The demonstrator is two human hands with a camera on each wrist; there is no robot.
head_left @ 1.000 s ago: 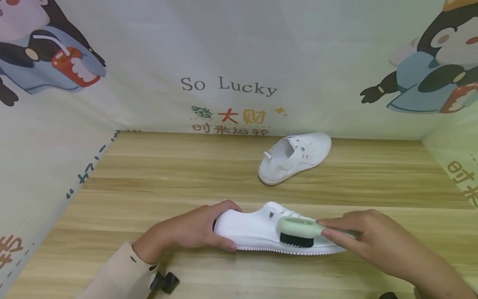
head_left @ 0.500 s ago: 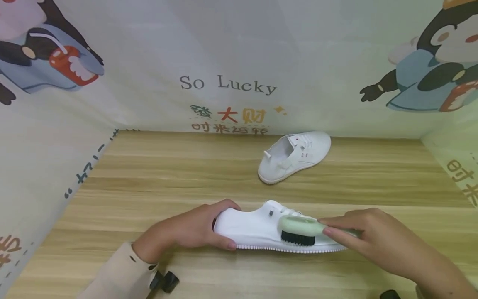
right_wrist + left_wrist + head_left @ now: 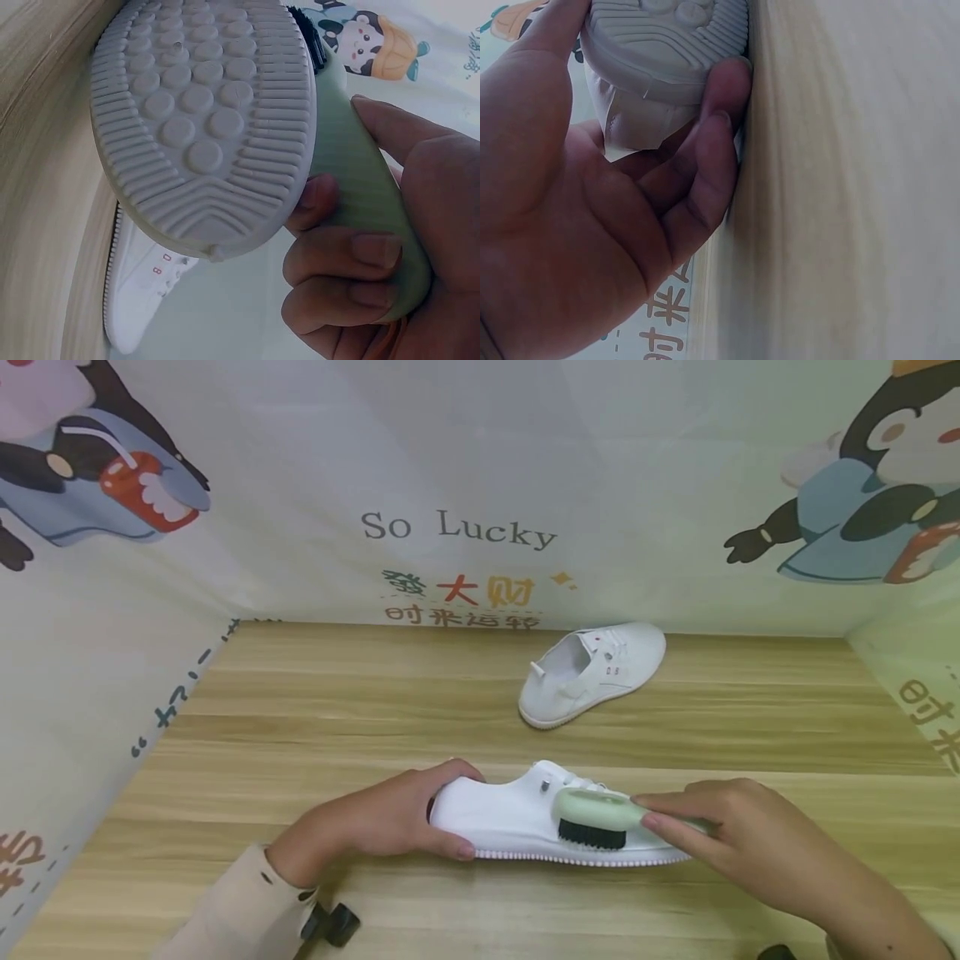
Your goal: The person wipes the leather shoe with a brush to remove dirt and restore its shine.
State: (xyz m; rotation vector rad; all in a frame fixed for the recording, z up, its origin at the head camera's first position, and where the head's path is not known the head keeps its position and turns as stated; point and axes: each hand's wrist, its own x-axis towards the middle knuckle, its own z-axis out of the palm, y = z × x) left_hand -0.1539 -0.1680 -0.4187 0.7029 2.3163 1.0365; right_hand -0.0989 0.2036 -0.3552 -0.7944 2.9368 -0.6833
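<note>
A white lace-up shoe (image 3: pixel 495 818) is held on its side, toe to the right, and its ridged sole (image 3: pixel 195 105) fills much of the right wrist view. My left hand (image 3: pixel 401 814) grips its heel, thumb along the sole edge and fingers round the back; the left wrist view shows curled fingers (image 3: pixel 712 142) at the heel. In my right hand (image 3: pixel 738 835) is a pale green brush (image 3: pixel 600 810), gripped by its handle (image 3: pixel 360 180). Its black bristles (image 3: pixel 592 835) lie against the shoe's side, below the laces.
A second white shoe (image 3: pixel 592 677) stands farther back on the wood-patterned surface (image 3: pixel 337 693), near the printed back sheet (image 3: pixel 465 460). Sheets with cartoon figures rise on the left and right too. A black wrist device (image 3: pixel 341 925) sits by the left sleeve (image 3: pixel 240 906).
The brush has shifted slightly right, then back left along the shoe's side with my right hand. My left hand keeps its grip on the heel, and the farther shoe stays put.
</note>
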